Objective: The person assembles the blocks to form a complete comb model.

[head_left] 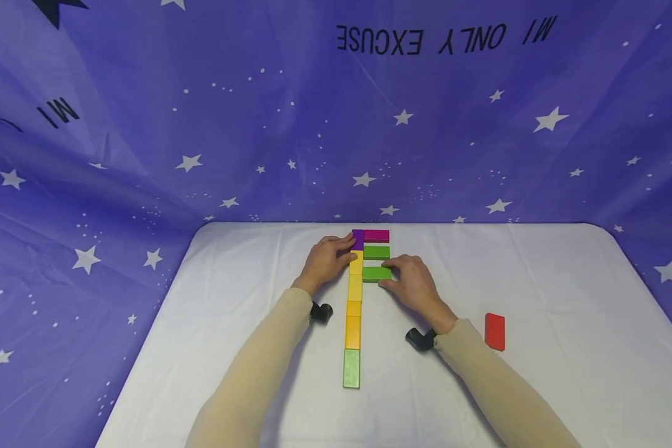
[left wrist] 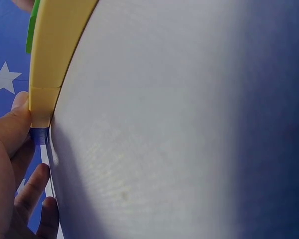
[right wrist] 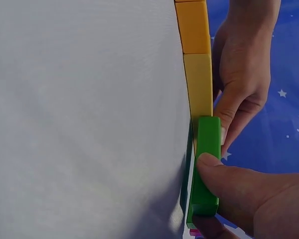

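Note:
A straight row of blocks runs toward the person, with a purple block (head_left: pixel 358 240) at its far end, several yellow and orange blocks (head_left: pixel 355 287) along it and a light green block (head_left: pixel 351 368) nearest. My left hand (head_left: pixel 326 260) rests at the far left of this row, thumb on the yellow block and fingertips against the purple one. Between thumb and fingers my right hand (head_left: pixel 416 283) pinches a green block (right wrist: pixel 208 164), which lies crosswise with its left end at the row. Beyond it, another green block (head_left: pixel 376 252) and a magenta block (head_left: pixel 377 236) also extend rightward.
Apart from the row, a red block (head_left: pixel 495 331) lies to the right, beside the right sleeve. The white tabletop (head_left: pixel 218 267) ends at a purple, star-printed cloth (head_left: pixel 313 143). Black wrist-mounted cameras (head_left: pixel 420 339) hang below both wrists.

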Demonstrator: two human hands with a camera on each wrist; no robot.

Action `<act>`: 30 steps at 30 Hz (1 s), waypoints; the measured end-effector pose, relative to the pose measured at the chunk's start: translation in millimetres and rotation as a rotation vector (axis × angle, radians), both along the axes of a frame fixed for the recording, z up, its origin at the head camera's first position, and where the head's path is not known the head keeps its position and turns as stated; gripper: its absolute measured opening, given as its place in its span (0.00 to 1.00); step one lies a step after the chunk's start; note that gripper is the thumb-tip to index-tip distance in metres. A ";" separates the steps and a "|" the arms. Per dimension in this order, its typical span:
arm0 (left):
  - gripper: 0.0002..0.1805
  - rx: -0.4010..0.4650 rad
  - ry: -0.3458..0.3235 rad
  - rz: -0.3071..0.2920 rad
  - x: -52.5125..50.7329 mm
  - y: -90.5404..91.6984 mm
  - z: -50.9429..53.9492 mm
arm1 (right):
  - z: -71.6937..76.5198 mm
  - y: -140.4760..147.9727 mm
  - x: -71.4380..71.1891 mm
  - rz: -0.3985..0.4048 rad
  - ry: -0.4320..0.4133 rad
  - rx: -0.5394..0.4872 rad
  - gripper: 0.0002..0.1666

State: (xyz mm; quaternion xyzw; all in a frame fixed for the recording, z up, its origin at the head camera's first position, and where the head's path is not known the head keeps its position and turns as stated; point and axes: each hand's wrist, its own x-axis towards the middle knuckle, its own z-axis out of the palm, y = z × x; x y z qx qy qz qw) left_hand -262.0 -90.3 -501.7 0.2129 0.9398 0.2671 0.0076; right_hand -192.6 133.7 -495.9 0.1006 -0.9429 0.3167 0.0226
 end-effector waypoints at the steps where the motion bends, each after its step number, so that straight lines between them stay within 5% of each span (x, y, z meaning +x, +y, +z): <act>1: 0.26 0.001 0.000 0.001 0.1 -0.1 0.1 | 0.3 -0.5 -0.7 0.000 -0.003 0.004 0.24; 22: 0.26 -0.007 -0.003 0.005 0.4 -0.4 2.1 | -4.0 -0.5 -4.8 0.025 0.011 0.024 0.26; 30: 0.26 0.007 -0.003 0.005 0.2 -0.6 1.0 | 9.8 15.8 5.5 0.008 -0.008 -0.042 0.29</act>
